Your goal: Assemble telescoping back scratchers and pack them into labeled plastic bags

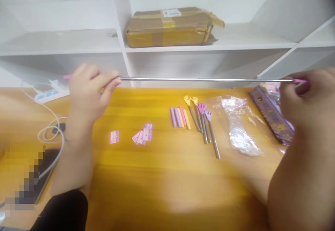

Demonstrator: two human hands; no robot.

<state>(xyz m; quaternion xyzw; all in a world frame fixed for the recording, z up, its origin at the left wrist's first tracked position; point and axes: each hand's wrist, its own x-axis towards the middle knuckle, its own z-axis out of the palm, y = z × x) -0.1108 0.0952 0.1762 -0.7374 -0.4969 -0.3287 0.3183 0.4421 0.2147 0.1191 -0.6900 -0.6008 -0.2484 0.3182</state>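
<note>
Pinching the metal rod (199,80) at its left end — your left hand (91,88); your right hand (310,91) pinches the other. Rod's near level, raised higher than the coloured tubes (180,117). Cards (147,134) left of tubes, scratchers (202,108) just right — clear plastic (238,135) farther right.

a taped cardboard box (170,32) sits on a white shelf (243,37); cable (63,140) near power strip (52,92).

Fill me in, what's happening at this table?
The person's left hand and right hand hold a long metal rod roughly level above the wooden table. On it lie shorter rods with hand-shaped heads, a row of coloured tubes, small pink cards and clear plastic.
</note>
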